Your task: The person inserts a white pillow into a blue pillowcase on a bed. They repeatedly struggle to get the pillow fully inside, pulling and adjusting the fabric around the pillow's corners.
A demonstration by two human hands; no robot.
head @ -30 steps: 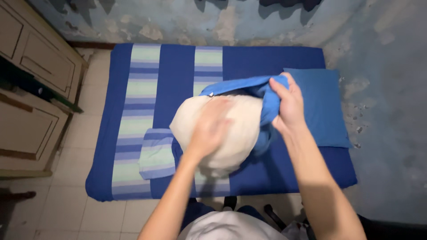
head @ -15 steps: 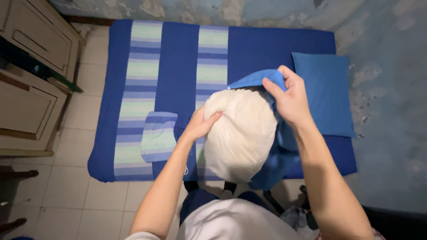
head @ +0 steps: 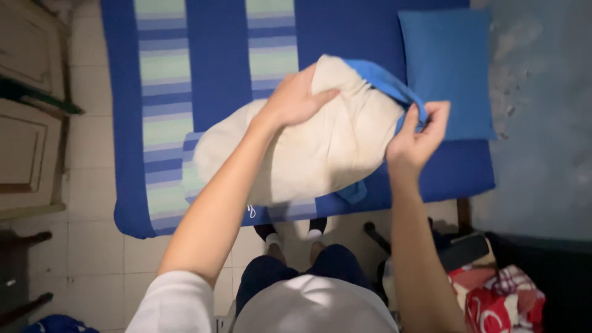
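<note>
- Left hand (head: 296,98) is pressing flat on the cream pillow (head: 308,148), held over the bed (head: 216,74)
- Right hand (head: 418,132), at the pillow's 3 o'clock, is pinching the blue case (head: 385,80)
- Judged: the case is mid-way on or off; a steady pull along the pillow comes next

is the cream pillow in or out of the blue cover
Mostly out. The cream pillow lies bare under the left hand; the blue cover, pinched by the right hand, wraps only its far end.
</note>
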